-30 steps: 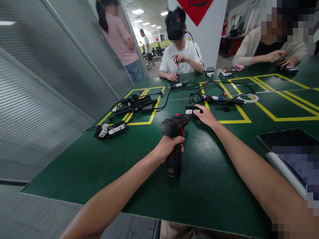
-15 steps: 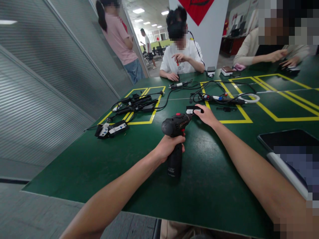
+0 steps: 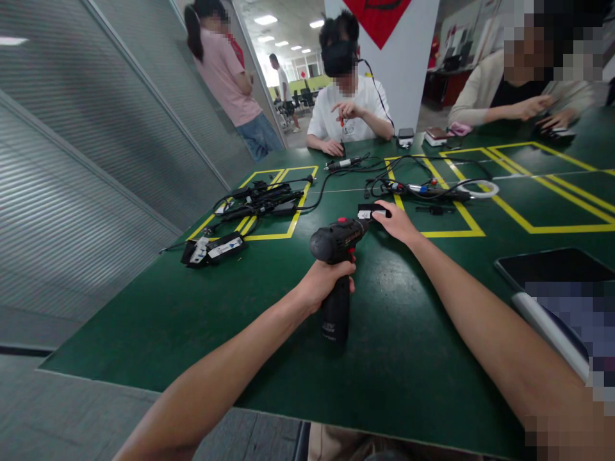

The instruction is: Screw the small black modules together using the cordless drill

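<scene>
My left hand [image 3: 323, 283] is wrapped around the grip of a black cordless drill [image 3: 335, 242] with red accents. The drill's chuck points away from me, toward a small black box-shaped part [image 3: 365, 209] with a white label. My right hand [image 3: 394, 223] grips the right end of this part on the green table. Chuck and part meet closely in the view; whether the bit touches it cannot be made out. The fingertips of my right hand are partly hidden behind the part.
Black adapters and cables [image 3: 266, 202] lie in a heap at left, with labelled black pieces [image 3: 214, 248] nearer me. Corded tools [image 3: 427, 191] and a white ring [image 3: 480, 187] lie at right. A dark tablet-like device [image 3: 552, 266] is beside my right forearm. Co-workers sit across the table.
The whole view has shifted very slightly. Both hands, the drill and the black part keep their places relative to each other.
</scene>
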{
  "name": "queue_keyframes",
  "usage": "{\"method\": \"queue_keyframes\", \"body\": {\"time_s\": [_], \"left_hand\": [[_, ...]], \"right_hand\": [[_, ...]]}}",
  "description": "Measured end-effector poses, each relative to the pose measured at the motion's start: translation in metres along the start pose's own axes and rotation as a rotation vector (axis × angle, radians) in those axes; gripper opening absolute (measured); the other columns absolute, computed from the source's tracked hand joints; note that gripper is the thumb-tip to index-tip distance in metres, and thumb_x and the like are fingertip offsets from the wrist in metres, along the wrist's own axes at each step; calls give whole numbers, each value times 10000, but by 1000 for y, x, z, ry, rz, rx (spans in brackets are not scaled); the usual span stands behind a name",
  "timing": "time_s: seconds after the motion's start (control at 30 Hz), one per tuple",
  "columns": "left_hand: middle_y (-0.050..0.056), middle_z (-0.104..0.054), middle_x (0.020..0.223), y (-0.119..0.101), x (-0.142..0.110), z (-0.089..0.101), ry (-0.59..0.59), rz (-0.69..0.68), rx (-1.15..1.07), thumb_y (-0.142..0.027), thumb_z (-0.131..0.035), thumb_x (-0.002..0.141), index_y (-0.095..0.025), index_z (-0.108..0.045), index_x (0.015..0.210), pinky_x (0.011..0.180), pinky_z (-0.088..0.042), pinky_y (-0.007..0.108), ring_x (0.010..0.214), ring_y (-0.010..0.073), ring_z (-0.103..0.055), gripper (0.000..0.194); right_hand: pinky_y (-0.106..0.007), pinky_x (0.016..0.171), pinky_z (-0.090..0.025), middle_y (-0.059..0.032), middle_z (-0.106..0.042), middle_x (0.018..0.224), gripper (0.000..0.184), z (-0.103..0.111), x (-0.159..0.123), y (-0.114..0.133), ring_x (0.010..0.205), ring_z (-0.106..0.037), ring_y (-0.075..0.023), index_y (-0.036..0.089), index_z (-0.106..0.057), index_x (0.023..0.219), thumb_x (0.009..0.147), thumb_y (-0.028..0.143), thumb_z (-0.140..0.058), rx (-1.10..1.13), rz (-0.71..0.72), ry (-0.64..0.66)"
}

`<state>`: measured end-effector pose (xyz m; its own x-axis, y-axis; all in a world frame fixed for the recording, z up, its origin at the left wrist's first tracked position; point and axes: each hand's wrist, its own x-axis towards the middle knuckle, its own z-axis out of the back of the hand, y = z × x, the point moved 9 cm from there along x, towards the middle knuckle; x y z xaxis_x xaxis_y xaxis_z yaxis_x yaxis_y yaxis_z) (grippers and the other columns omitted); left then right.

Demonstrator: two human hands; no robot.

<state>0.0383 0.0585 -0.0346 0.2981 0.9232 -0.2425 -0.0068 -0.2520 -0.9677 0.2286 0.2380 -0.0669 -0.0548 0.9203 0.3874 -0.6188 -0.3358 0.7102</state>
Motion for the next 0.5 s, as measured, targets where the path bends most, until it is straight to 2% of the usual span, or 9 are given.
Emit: {"method": "queue_keyframes", "body": {"time_s": [0.5], "left_hand": [[-18, -544, 611, 0, -2, -1, -2, 39, -21, -221, -639, 715, -139, -563, 880, 499, -393, 216, 486, 98, -545, 200]], "right_hand": [[-396, 1002, -442, -95, -619, 1246, 476, 0, 0, -1, 1135, -590, -255, 209, -616, 1278, 841, 392, -570, 7, -6, -6]]}}
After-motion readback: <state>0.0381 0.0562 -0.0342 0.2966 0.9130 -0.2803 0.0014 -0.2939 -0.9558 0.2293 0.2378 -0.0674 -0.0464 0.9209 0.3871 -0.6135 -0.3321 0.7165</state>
